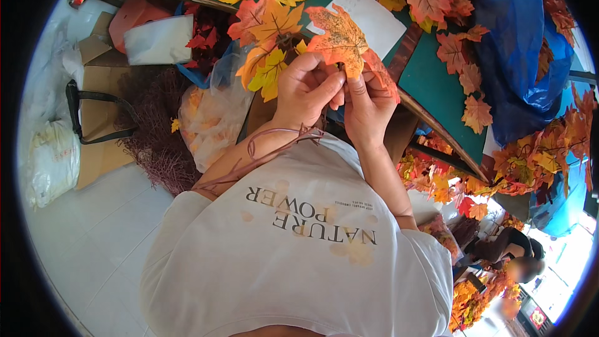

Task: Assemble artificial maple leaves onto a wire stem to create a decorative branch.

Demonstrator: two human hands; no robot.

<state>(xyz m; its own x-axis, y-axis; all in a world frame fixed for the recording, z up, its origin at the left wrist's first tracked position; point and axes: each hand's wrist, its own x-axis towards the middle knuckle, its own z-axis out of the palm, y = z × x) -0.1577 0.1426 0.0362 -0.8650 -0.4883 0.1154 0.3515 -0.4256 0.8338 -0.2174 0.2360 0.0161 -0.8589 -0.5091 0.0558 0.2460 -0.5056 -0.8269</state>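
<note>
My left hand [304, 89] and my right hand [366, 107] meet in front of my chest, both pinching the stem end of an orange artificial maple leaf [340, 39] that stands up above my fingers. A second reddish leaf [382, 75] shows beside my right hand. A thin brown plastic twig [265, 150] runs from my hands down along my left forearm. More orange and yellow leaves [268, 31] on the same sprig hang just left of my left hand.
A green table [437, 81] with a wooden rim carries loose artificial leaves, a white paper sheet [368, 15] and a blue plastic bag [518, 50]. Cardboard boxes, plastic bags and a brown twig bundle [156, 131] lie on the tiled floor at left. Another person [511, 256] sits at lower right.
</note>
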